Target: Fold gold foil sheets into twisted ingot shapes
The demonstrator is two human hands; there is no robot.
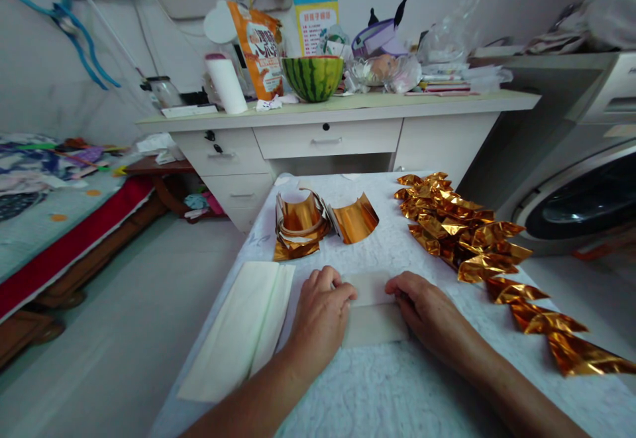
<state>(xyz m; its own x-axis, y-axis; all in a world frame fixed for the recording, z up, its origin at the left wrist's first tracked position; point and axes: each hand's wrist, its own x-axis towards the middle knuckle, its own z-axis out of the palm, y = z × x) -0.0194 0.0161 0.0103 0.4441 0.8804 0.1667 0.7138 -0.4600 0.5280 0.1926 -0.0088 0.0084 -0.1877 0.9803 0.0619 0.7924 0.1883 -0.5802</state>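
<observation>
A pale paper sheet lies on the table between my hands, with a crease or folded edge running across it. My left hand has its fingers curled closed on the sheet's left edge. At the opposite edge, my right hand pinches the paper between thumb and fingers. Left of my left hand is a stack of cream paper. Beyond my hands stand curled gold foil sheets and a separate curved gold foil piece. Many folded gold foil pieces trail along the table's right side.
The table has a pale patterned cover. Behind it stands a white desk bearing a cut watermelon, an orange snack bag and a paper roll. A washing machine is on the right, a bed on the left.
</observation>
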